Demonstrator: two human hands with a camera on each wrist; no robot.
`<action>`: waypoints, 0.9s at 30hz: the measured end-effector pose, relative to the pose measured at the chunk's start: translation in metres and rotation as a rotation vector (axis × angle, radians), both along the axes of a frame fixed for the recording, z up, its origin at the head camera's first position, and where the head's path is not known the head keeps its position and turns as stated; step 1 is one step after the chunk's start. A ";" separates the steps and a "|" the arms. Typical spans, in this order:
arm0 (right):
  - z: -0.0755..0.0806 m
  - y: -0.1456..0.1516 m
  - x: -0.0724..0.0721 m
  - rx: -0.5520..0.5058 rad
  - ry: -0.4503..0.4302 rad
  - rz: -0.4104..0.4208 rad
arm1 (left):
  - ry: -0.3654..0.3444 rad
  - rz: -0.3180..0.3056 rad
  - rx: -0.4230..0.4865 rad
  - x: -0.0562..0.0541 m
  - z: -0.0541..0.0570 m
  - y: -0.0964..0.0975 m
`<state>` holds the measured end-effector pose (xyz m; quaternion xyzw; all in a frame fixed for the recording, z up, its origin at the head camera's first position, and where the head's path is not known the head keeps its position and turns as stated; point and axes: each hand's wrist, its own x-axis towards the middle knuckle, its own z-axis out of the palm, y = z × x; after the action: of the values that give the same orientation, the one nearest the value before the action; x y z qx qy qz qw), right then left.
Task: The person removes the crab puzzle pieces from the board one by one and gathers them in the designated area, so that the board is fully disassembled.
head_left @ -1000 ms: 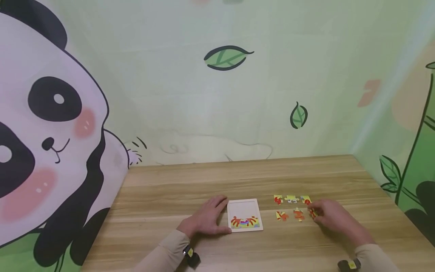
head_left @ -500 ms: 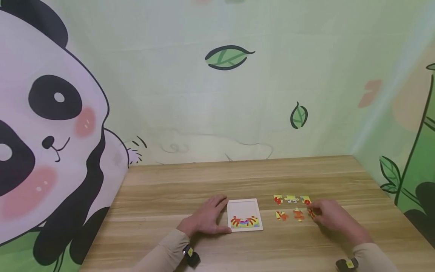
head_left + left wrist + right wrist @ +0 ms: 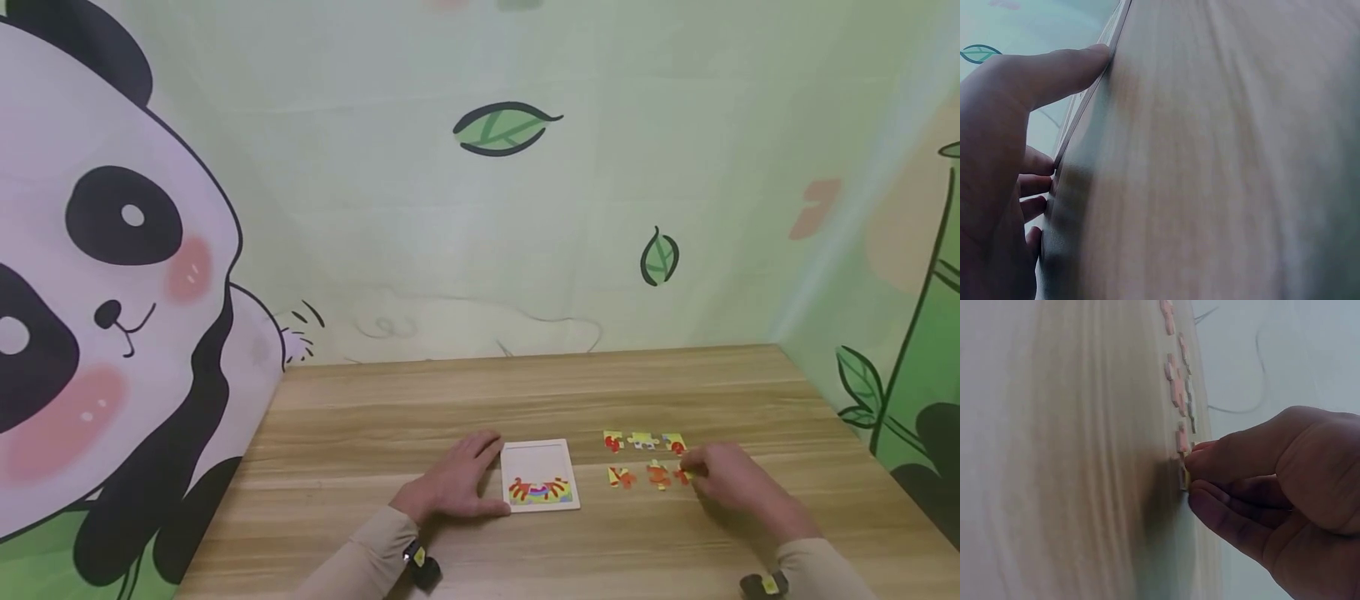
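Note:
My left hand (image 3: 457, 479) rests against the left side of a square puzzle tray (image 3: 537, 460), thumb at its near corner and a finger by its far corner. In the left wrist view the thumb touches the tray's edge. Joined crab-picture pieces (image 3: 540, 490) fill the tray's near part; its far part shows a pale base. On the right, my right hand (image 3: 731, 477) pinches an orange and yellow puzzle piece (image 3: 682, 476), partly hidden by the fingers. The right wrist view shows that piece (image 3: 1183, 439) low at the tabletop between thumb and fingers.
Loose pieces lie in two rows right of the tray: a yellow and red piece (image 3: 612, 441), a yellow piece (image 3: 642, 440), a red-spotted piece (image 3: 675, 443), and nearer, two orange pieces (image 3: 622, 477). The wooden table (image 3: 390, 400) meets a printed cloth wall (image 3: 375, 208) behind.
The piece in my right hand has come down flatter and slightly left, and more of its orange face shows. The left hand and the tray have stayed put.

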<state>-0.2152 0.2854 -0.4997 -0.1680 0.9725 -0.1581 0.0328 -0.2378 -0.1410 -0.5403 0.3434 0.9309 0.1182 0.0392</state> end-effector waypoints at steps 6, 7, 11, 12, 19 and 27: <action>-0.002 0.000 -0.001 0.000 0.007 -0.010 | 0.003 0.003 -0.004 0.000 0.000 0.000; -0.002 0.000 -0.001 0.001 0.011 -0.007 | 0.004 0.004 -0.004 0.000 0.000 0.000; -0.001 0.000 -0.001 0.000 0.020 0.002 | 0.003 0.004 0.000 0.001 0.001 0.000; -0.002 0.000 -0.001 0.000 0.022 0.005 | 0.001 0.004 0.003 0.001 0.001 0.000; -0.002 0.001 0.000 0.001 0.039 0.013 | -0.006 0.005 0.008 0.001 0.000 0.001; -0.003 0.000 0.000 0.010 0.029 0.007 | -0.014 0.007 0.012 0.000 0.000 0.000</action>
<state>-0.2152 0.2854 -0.5025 -0.1737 0.9730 -0.1506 0.0199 -0.2375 -0.1410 -0.5405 0.3396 0.9310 0.1264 0.0431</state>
